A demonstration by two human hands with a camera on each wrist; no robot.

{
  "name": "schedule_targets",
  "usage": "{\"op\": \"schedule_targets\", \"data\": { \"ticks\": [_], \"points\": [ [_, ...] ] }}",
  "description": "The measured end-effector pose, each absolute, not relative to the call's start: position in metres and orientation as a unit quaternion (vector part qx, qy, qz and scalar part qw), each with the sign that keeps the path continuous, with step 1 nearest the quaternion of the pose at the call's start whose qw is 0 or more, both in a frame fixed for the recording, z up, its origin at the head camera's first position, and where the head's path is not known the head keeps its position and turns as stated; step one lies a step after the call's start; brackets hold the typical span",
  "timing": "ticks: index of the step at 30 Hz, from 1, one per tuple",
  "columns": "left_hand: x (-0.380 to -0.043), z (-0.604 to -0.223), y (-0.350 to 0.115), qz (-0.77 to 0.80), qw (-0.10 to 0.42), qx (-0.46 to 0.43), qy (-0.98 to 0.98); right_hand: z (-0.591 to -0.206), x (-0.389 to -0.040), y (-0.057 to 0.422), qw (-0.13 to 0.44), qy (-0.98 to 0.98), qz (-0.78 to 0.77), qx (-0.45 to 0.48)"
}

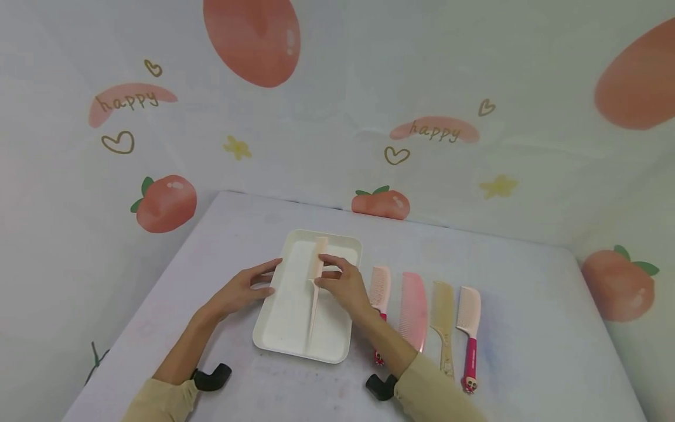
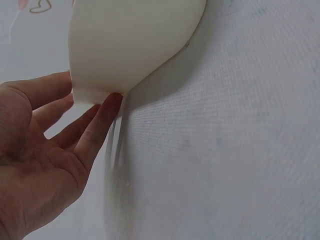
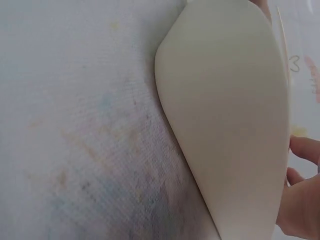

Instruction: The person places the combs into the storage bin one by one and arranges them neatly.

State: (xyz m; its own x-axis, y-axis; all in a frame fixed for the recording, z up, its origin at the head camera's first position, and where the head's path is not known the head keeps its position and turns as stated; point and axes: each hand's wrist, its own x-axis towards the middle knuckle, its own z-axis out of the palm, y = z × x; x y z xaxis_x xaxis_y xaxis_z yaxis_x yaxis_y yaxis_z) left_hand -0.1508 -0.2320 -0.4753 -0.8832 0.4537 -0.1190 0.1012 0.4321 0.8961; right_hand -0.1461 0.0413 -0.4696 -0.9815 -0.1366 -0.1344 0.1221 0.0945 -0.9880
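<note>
A pale peach tail comb (image 1: 313, 316) lies lengthwise over the white tray (image 1: 282, 328), its toothed end toward the far side. My right hand (image 1: 345, 290) pinches it near where the teeth meet the thin tail. In the right wrist view the tray wall (image 3: 225, 115) covers much of the picture, with part of the right hand (image 3: 302, 200) beyond it. At the tray's left edge, my left hand (image 1: 239, 293) rests its extended fingers on the side. The left wrist view shows the fingertips of that hand (image 2: 50, 160) touching the tray's outer wall (image 2: 125, 45).
Right of the tray stand in a row a pink comb with a red handle (image 1: 379, 284), a wide pink comb (image 1: 413, 305), a yellowish comb (image 1: 444, 305) and another red-handled comb (image 1: 470, 310). A printed curtain (image 1: 316, 146) hangs behind the white table (image 1: 527, 328).
</note>
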Motion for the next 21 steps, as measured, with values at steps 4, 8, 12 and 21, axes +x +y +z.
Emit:
{"op": "schedule_targets", "data": {
  "ticks": [4, 8, 12, 21],
  "points": [
    [-0.151, -0.475, -0.232, 0.508, 0.18, 0.165, 0.826, -0.472, -0.148, 0.033, 0.091, 0.749, -0.656, -0.015],
    [-0.152, -0.478, -0.234, 0.513, 0.183, 0.164, 0.823, -0.473, -0.15, 0.023, 0.097, 0.767, -0.634, -0.022],
    [-0.153, -0.48, -0.237, 0.517, 0.18, 0.17, 0.819, -0.474, -0.153, 0.015, 0.109, 0.774, -0.623, -0.018],
    [-0.153, -0.48, -0.234, 0.521, 0.184, 0.162, 0.817, -0.482, -0.157, 0.001, 0.12, 0.813, -0.569, -0.013]
  ]
}}
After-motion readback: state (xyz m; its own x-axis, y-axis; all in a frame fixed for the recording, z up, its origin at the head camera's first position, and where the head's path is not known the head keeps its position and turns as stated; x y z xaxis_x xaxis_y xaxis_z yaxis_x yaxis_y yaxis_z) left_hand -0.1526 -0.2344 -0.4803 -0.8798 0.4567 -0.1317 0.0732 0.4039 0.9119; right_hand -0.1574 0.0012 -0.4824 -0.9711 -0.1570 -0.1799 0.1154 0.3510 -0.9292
